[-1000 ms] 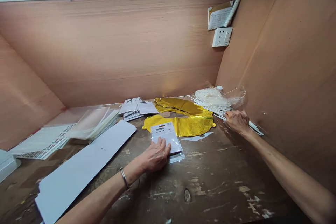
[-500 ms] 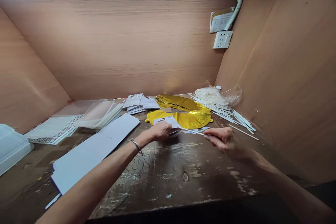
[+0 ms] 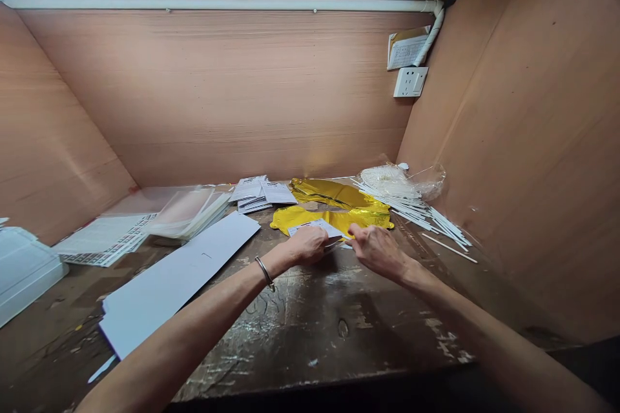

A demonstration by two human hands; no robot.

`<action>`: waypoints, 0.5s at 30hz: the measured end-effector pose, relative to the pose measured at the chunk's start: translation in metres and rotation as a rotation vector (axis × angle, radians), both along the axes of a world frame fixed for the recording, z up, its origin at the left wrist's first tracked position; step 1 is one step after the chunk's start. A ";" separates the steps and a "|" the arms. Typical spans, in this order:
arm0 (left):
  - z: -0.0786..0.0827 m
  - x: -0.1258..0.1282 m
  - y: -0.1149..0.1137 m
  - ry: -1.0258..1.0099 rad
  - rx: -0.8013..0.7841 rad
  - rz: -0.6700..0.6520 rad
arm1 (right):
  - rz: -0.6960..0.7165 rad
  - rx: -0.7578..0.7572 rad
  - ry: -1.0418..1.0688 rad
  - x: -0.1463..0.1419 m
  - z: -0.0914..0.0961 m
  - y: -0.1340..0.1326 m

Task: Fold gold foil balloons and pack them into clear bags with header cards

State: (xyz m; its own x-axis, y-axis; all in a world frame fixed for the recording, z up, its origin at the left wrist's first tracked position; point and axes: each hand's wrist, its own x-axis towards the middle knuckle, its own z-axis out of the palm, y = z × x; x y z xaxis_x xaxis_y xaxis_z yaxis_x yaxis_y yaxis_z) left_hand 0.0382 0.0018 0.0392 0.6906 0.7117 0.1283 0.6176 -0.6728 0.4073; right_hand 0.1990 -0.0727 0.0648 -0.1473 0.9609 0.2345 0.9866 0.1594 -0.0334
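Two hands meet at one white printed packet point(image 3: 312, 228), which lies on the near edge of the gold foil balloon point(image 3: 368, 214). The left hand point(image 3: 309, 245) grasps the packet, fingers curled over it. The right hand point(image 3: 379, 251), palm down, rests its fingers at the packet's far edge; its grip is unclear. Risk: uneven pressure can let the thin packet slip or crease on the slick foil. White sticks point(image 3: 411, 205) lie right of the balloon.

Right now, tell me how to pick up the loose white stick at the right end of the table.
Pinch the loose stick near its middle, from above, coming in with the right hand. It lies flat on the table, apart from the pile of sticks, so your fingers can likely close across it without catching the others.
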 end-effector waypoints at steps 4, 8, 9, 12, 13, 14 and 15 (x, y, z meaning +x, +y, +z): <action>-0.007 0.003 -0.015 0.337 0.184 -0.051 | -0.035 -0.139 0.459 0.006 -0.030 0.032; -0.018 -0.003 -0.025 0.450 0.211 -0.088 | -0.143 -0.560 1.085 0.002 -0.057 0.045; -0.020 -0.006 -0.025 0.458 0.210 -0.098 | -0.143 -0.619 1.151 0.001 -0.062 0.044; -0.024 -0.014 -0.020 0.421 0.188 -0.091 | -0.071 -0.702 1.205 -0.002 -0.067 0.038; -0.026 -0.016 -0.016 0.381 0.197 -0.068 | -0.048 -0.717 1.213 -0.002 -0.068 0.036; -0.029 -0.017 -0.012 0.333 0.219 -0.033 | -0.030 -0.730 1.222 -0.003 -0.069 0.035; -0.034 -0.017 -0.008 0.282 0.250 0.007 | -0.006 -0.729 1.214 -0.003 -0.070 0.034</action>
